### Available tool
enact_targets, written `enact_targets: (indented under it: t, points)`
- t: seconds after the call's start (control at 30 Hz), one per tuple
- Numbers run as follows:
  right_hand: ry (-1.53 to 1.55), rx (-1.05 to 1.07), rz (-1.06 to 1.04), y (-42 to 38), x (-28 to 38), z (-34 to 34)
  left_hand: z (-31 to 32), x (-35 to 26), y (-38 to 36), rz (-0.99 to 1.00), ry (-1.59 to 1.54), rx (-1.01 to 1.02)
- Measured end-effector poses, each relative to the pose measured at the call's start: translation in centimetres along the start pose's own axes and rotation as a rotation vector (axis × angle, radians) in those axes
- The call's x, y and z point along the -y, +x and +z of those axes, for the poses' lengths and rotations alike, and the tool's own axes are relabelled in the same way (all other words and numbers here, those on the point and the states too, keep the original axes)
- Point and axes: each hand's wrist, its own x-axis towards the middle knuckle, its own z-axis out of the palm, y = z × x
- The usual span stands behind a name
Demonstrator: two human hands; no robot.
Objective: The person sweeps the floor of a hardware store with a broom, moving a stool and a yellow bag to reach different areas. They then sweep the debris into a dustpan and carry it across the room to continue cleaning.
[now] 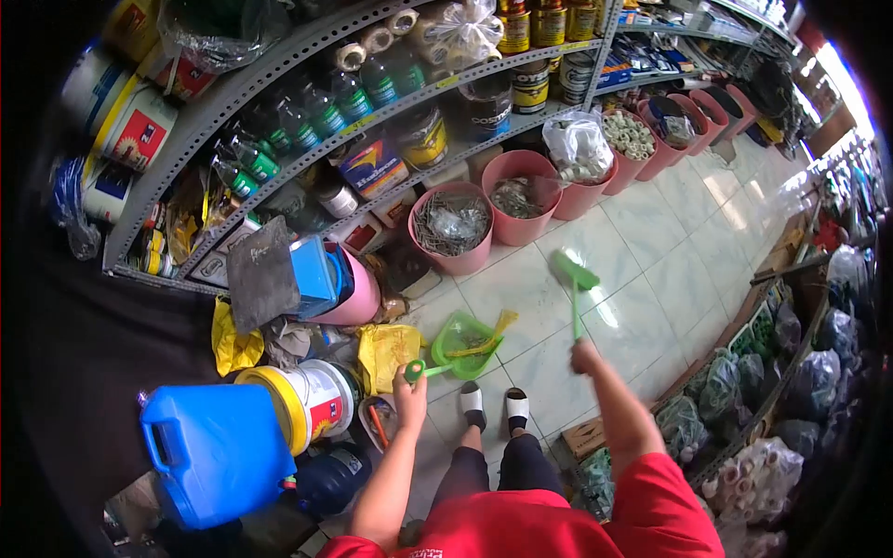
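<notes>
My left hand (410,402) is closed around the handle of a green dustpan (448,327), whose pan rests on the tiles just ahead of my feet. A yellow strip (503,324) and some small bits lie in the pan, the strip poking out over its right edge. My right hand (584,357), a little blurred, grips the stick of a green broom (576,272). The broom's head is on the floor, to the right of the dustpan and farther ahead. A yellow bag (389,350) lies right beside my left hand.
Pink bins (453,260) of nails and fittings line a metal shelf (372,121) holding bottles and paint cans. A blue jerrycan (219,456) and a white bucket (312,400) stand at left. Bagged goods (758,479) fill the right side. White tiles (642,307) run between.
</notes>
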Motion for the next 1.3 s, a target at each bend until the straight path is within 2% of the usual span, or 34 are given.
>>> enact_targets:
  t: [0.03,0.07,0.1,0.13,0.17,0.2,0.23,0.3,0.33,0.43,0.53,0.6,0.63,0.7,0.73,0.77,0.8,0.83,0.87,0.9,0.93,0.97,1.0,1.03,1.13,1.17,1.2,1.23,1.27,1.3]
  points:
    - [0.469,-0.013,0.191,-5.4,4.8,-2.9,0.6,-0.7,-0.5,-0.017,0.083,-0.021]
    - [0.939,-0.12,0.376,-12.3,10.2,-7.5,1.1,-0.9,-0.7,0.024,0.083,-0.009]
    - [0.967,-0.09,0.358,-12.5,13.9,-4.5,1.6,-1.3,-0.9,0.028,0.093,0.0]
    - [1.164,-0.105,0.275,-16.4,16.4,-5.2,2.0,-1.6,-0.9,0.037,0.103,0.009]
    - [1.242,0.007,0.245,-17.8,17.7,-4.4,2.3,-1.4,-0.8,0.101,0.231,-0.014]
    - [1.316,0.121,0.217,-18.8,18.4,-3.5,2.3,-1.3,-0.6,0.086,0.212,0.0]
    - [1.33,0.116,0.141,-19.4,17.5,-2.6,2.4,-1.2,-0.3,0.069,0.191,0.012]
    - [1.401,0.179,0.044,-23.1,13.5,-6.0,2.1,-1.8,0.0,0.108,0.185,-0.007]
    - [1.459,0.249,0.02,-26.6,10.9,-11.4,1.6,-2.0,0.0,0.106,0.177,-0.014]
    - [0.959,0.153,-0.008,-27.1,7.1,-15.7,-0.2,-2.3,-1.0,0.077,0.165,-0.042]
    - [0.684,0.037,-0.019,-22.4,5.7,-20.8,-1.5,-1.0,-3.7,0.004,0.139,-0.119]
    - [0.742,0.05,-0.023,-15.9,5.8,-21.2,-1.5,1.5,-6.3,-0.061,0.09,-0.216]
    - [0.77,0.063,-0.018,-11.7,6.1,-20.0,-1.6,1.6,-7.6,-0.194,0.08,-0.205]
    - [0.895,0.196,0.041,-5.2,9.5,-12.3,-1.0,1.8,-9.6,-0.206,-0.004,-0.274]
    - [0.964,0.272,0.074,-4.9,12.0,-8.5,-0.7,1.8,-10.3,-0.211,-0.045,-0.304]
    - [0.787,0.142,0.03,-13.0,14.5,-11.8,-0.3,1.6,-10.9,-0.16,-0.085,-0.327]
    - [0.855,0.06,0.049,-10.8,16.2,-5.4,-0.2,1.2,-11.0,-0.165,-0.068,-0.315]
    - [0.864,0.214,0.024,-12.9,16.9,-4.6,-0.1,0.6,-11.1,-0.173,-0.052,-0.3]
    - [0.697,0.249,-0.027,-18.3,17.2,-8.8,-0.2,0.3,-11.5,-0.18,-0.034,-0.281]
    - [0.644,0.012,-0.171,-16.7,16.4,-4.4,-0.2,1.4,-11.5,-0.157,0.0,-0.284]
    - [0.364,-0.263,-0.605,-15.9,13.0,-2.9,-0.3,2.2,-10.9,-0.154,0.047,-0.293]
    - [0.541,-0.094,-0.516,-18.7,11.5,-5.3,-0.5,2.8,-10.7,-0.157,0.095,-0.301]
    - [0.783,0.106,-0.26,-22.8,10.4,-10.4,-0.8,3.2,-10.9,-0.167,0.143,-0.305]
    - [0.871,0.171,-0.149,-25.8,9.0,-14.0,-1.4,3.2,-10.8,-0.115,0.243,-0.274]
    - [0.978,0.148,0.028,-29.1,4.5,-20.0,-3.6,1.9,-10.6,-0.457,0.127,-0.038]
    - [1.036,0.099,0.115,-28.6,3.4,-21.0,-4.0,4.1,-11.3,-0.571,-0.045,-0.007]
    - [1.132,0.117,0.145,-26.6,1.5,-20.6,-5.1,2.6,-11.8,-0.635,-0.29,0.005]
    - [1.149,0.035,0.135,-24.9,0.5,-20.5,-6.0,2.6,-11.9,-0.678,-0.475,0.029]
    - [1.351,0.059,0.105,-20.7,-2.0,-18.1,-6.9,2.6,-12.2,-0.724,-0.661,0.055]
    - [1.403,-0.033,0.136,-19.1,-1.9,-17.7,-7.5,2.4,-12.4,-0.711,-0.792,0.068]
